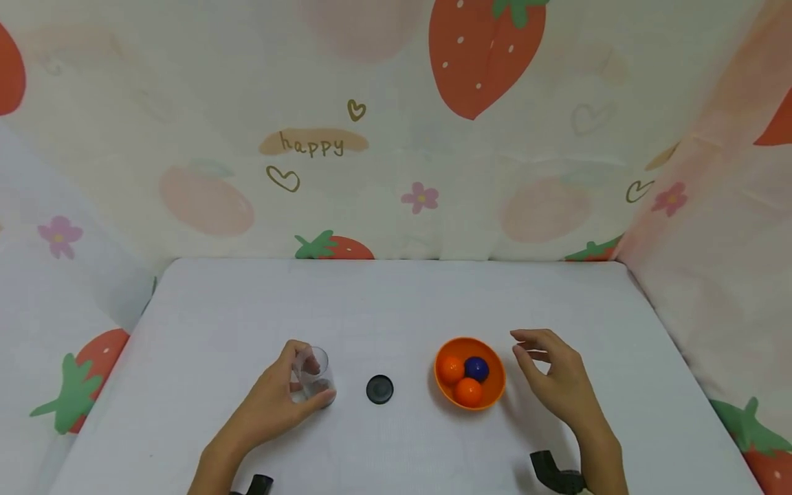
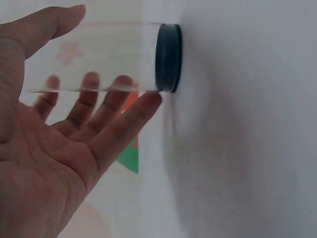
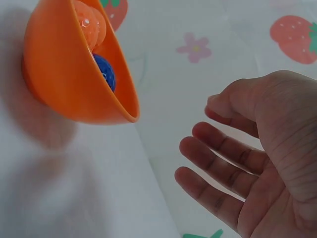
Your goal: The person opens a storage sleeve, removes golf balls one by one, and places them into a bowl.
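Note:
My left hand (image 1: 280, 395) grips a clear cylindrical container (image 1: 318, 378), thumb on the near side and fingers behind it. In the left wrist view the fingertips show through its transparent wall, and a dark base (image 2: 169, 58) stands at its table end. Just right of it lies a round black lid-like disc (image 1: 380, 389). An orange bowl (image 1: 500, 385) holds two orange balls (image 1: 450, 370) and a dark blue ball (image 1: 476, 368). Beside the bowl, on its right, my right hand (image 1: 557, 378) hovers with loosely bent fingers, apart from the bowl and holding nothing.
Everything rests on a white-covered table (image 1: 396, 302). A printed cloth (image 1: 396, 172) with strawberries, flowers and hearts rises behind the table and along both sides. A black strap piece (image 1: 557, 473) sits at the right wrist.

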The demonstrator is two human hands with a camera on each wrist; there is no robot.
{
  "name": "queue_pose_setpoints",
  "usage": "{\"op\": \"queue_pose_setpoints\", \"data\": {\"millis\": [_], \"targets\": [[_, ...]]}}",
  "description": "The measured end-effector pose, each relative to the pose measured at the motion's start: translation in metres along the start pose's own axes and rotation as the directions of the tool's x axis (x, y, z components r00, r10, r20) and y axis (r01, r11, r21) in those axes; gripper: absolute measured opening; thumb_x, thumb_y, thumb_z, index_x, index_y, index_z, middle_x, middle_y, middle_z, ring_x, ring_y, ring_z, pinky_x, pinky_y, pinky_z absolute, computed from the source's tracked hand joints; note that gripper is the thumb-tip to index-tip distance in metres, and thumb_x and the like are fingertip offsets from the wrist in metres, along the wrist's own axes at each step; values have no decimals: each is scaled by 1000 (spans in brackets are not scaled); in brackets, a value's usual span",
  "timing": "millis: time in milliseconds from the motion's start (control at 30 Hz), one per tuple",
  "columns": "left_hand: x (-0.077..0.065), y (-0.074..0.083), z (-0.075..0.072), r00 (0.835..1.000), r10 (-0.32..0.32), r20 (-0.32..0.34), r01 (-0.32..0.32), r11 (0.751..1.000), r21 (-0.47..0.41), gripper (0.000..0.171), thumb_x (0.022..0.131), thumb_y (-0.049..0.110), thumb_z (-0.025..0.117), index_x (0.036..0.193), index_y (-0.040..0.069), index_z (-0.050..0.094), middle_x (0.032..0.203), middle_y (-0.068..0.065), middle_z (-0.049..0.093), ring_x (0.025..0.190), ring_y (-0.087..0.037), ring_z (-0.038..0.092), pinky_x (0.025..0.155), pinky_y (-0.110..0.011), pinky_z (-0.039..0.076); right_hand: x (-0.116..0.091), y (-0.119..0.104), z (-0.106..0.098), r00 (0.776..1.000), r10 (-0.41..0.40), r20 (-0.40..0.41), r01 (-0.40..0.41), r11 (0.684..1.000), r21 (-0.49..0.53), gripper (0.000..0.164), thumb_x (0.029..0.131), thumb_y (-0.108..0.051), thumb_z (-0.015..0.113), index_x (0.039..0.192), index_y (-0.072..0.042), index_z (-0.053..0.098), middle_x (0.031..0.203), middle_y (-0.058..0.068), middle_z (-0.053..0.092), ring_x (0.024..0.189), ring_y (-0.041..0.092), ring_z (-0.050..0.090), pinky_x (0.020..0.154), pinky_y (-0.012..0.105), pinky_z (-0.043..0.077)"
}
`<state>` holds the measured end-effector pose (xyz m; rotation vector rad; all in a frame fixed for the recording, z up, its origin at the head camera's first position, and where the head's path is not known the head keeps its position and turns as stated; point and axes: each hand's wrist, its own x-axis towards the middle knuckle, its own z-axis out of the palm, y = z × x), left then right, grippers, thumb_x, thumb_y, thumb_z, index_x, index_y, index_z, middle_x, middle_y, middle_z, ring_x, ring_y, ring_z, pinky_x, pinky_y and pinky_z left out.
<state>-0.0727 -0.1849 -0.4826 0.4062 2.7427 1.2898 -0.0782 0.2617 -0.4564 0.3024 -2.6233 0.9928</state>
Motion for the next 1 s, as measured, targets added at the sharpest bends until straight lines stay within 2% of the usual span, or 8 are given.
{"op": "queue_pose_setpoints", "data": {"millis": [300,500,600,700,767,833,933,1000], "targets": [[-1,4,-3,998,-39,57,39,999,4,54,86,37,90,122,23,53,116,7,67,109,-9,68,88,-24,63,-1,4,2,999,32,44,-31,999,-9,25,99,-5,73,124,-6,72,118,10,77,101,24,74,88,42,66],[-5,8,-11,991,-73,114,61,992,111,75,82,33,93,142,21,49,133,-3,67,113,-19,70,95,-39,62,0,8,4,999,40,36,-40,999,-4,24,99,-4,72,123,-5,72,118,10,76,103,26,74,89,48,64],[-8,7,-16,987,-75,141,52,986,156,84,81,30,94,149,20,46,138,-5,66,117,-22,70,100,-46,60,1,12,7,1000,26,15,-26,1000,-3,26,99,-3,72,124,-5,71,119,10,76,106,27,74,93,27,63],[-13,6,-19,991,-26,128,-1,979,204,82,84,19,90,153,18,46,142,-4,64,128,-25,66,108,-51,55,2,15,8,1000,-4,-10,4,1000,-6,30,97,0,72,127,-1,69,120,14,75,109,29,73,97,3,49],[-15,6,-20,995,16,96,-39,970,240,77,86,11,86,153,15,49,144,-5,63,135,-29,63,112,-54,51,2,17,7,999,-23,-22,23,1000,-17,34,95,2,73,129,0,68,122,16,74,112,31,71,98,-3,39],[-15,4,-22,997,56,45,-66,960,271,72,87,5,83,152,13,52,145,-7,63,139,-34,59,115,-60,47,2,17,6,999,-29,-24,28,999,-37,37,94,3,73,131,0,68,124,16,72,115,32,69,101,7,47],[-12,0,-25,994,93,-52,-72,944,322,70,90,7,81,152,14,52,149,-13,60,144,-43,52,117,-70,38,0,20,4,1000,-26,-6,26,997,-78,41,93,3,74,134,-3,67,131,16,69,122,37,64,107,39,55],[-9,-4,-26,986,120,-118,-70,928,365,75,89,11,82,156,17,48,153,-17,56,147,-48,45,117,-75,31,-2,22,4,1000,-26,8,26,994,-102,44,93,3,74,135,-5,67,136,18,66,126,41,60,105,61,52]]}}
